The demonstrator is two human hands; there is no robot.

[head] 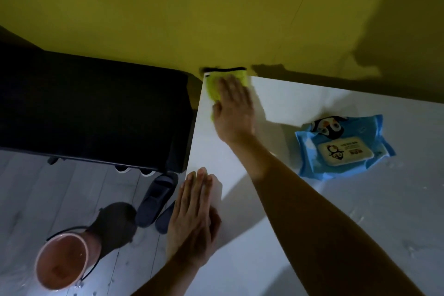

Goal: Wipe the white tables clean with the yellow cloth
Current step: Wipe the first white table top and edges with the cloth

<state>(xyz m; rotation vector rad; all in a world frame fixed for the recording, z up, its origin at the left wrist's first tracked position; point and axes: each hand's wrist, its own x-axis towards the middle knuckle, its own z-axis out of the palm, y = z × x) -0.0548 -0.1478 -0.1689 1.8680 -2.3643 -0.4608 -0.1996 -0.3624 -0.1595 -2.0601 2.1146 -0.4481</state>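
A yellow cloth lies flat on the far left corner of the white table, right against the yellow wall. My right hand presses down on it with straight fingers and covers most of it. At the table's left edge, nearer to me, my left hand rests flat with its fingers straight and together.
A blue pack of wet wipes lies on the table to the right of my right arm. Left of the table stands a black bench. On the floor are dark slippers and a pink bucket.
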